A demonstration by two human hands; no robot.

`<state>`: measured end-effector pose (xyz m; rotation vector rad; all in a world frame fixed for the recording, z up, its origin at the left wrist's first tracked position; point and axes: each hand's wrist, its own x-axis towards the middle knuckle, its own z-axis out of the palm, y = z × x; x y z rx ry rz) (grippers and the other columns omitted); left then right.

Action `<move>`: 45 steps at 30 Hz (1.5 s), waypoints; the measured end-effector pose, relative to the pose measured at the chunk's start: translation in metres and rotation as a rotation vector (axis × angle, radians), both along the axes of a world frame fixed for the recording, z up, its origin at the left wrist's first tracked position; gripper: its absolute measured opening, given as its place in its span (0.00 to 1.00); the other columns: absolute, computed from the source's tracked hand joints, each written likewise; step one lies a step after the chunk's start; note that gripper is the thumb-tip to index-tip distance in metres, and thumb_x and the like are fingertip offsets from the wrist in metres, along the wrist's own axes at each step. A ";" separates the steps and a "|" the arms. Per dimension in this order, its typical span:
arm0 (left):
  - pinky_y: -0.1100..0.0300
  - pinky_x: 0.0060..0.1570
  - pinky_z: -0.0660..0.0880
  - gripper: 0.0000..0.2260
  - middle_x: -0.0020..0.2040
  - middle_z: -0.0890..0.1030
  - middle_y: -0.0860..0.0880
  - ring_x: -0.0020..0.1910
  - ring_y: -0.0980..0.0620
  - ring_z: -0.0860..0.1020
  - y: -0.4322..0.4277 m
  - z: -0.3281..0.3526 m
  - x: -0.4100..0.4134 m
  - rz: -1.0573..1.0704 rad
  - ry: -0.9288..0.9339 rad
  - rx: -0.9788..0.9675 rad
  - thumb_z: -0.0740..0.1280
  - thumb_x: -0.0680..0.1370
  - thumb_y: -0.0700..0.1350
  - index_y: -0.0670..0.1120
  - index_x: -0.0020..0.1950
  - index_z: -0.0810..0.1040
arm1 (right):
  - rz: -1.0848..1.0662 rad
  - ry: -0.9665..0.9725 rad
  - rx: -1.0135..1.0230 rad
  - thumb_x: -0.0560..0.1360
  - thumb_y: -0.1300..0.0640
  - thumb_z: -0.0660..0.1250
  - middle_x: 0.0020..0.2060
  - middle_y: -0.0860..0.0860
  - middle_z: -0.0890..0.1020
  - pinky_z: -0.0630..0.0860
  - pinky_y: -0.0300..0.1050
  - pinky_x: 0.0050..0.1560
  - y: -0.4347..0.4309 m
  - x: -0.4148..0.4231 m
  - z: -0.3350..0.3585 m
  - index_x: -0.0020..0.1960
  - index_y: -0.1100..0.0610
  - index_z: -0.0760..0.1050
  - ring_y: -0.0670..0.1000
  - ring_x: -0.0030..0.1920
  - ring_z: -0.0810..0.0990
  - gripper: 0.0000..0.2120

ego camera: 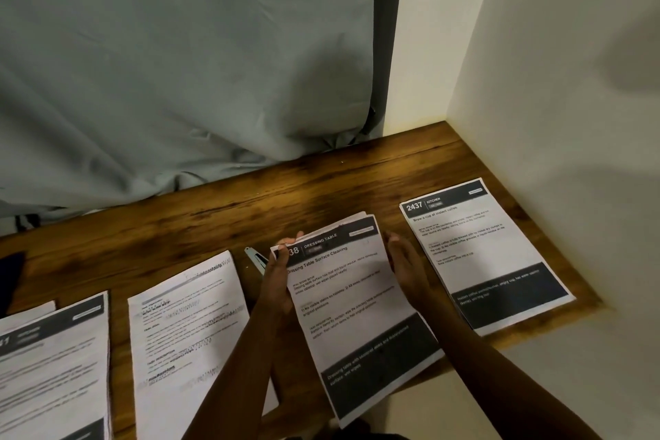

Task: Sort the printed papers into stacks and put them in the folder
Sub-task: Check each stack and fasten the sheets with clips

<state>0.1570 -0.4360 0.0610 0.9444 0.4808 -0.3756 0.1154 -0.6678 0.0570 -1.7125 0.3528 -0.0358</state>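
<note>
- Curtain: grey-blue cloth across the back; its hem bunches on the far edge of the bench
- Wall: pale; closes the right side and meets the bench in a corner
- Bench: dark wood; carries four lots of printed paper in a row
- Left stack: at the picture's left edge, flat on the bench; dark header on top; partly cut off by the frame
- White stack: just right of it, flat; top page mostly text, blurred
- Held stack: between the two hands; top page headed "Dressing Table"; its near end juts past the bench's front edge
- Kitchen stack: headed "2437 Kitchen"; flat by the wall corner, just right of the right hand
- Left hand: grips the held stack's left edge; thumb on top, fingertips curled behind the top corner
- Right hand: fingers straight, laid along the held stack's right edge; not curled round it
- Metal piece: small, pale; on the bench, partly hidden behind the left hand; what it is I cannot tell
</note>
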 end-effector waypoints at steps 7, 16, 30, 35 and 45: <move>0.47 0.45 0.81 0.09 0.48 0.85 0.50 0.46 0.46 0.84 -0.002 -0.001 0.001 -0.008 -0.044 0.004 0.56 0.83 0.47 0.51 0.61 0.72 | 0.085 0.068 0.061 0.83 0.51 0.49 0.51 0.49 0.79 0.74 0.32 0.42 0.000 0.023 -0.003 0.61 0.60 0.71 0.45 0.51 0.79 0.18; 0.45 0.46 0.80 0.15 0.58 0.81 0.41 0.53 0.40 0.81 -0.003 -0.002 0.002 -0.014 -0.011 0.040 0.57 0.82 0.49 0.51 0.68 0.71 | 0.098 0.053 -0.009 0.81 0.45 0.52 0.57 0.55 0.77 0.74 0.38 0.49 0.000 0.027 -0.019 0.60 0.55 0.72 0.51 0.55 0.78 0.18; 0.46 0.47 0.80 0.14 0.55 0.82 0.44 0.53 0.42 0.81 -0.003 0.002 0.001 0.018 -0.006 0.061 0.58 0.82 0.49 0.50 0.68 0.70 | 0.064 -0.106 -0.180 0.76 0.57 0.68 0.49 0.52 0.80 0.74 0.34 0.49 -0.006 0.006 -0.028 0.51 0.55 0.76 0.50 0.50 0.79 0.05; 0.51 0.42 0.81 0.15 0.60 0.80 0.43 0.55 0.43 0.80 -0.007 0.008 -0.004 0.023 -0.047 0.089 0.56 0.83 0.49 0.50 0.68 0.71 | 0.211 -0.184 -0.275 0.74 0.62 0.69 0.51 0.46 0.80 0.76 0.31 0.50 -0.013 -0.011 -0.032 0.49 0.55 0.77 0.44 0.53 0.78 0.06; 0.53 0.37 0.81 0.14 0.56 0.82 0.45 0.50 0.45 0.82 -0.006 0.017 -0.010 0.002 -0.041 0.067 0.56 0.83 0.50 0.51 0.65 0.74 | 0.113 -0.027 0.135 0.80 0.45 0.57 0.47 0.56 0.82 0.80 0.40 0.45 -0.007 -0.008 -0.010 0.62 0.59 0.74 0.53 0.47 0.83 0.20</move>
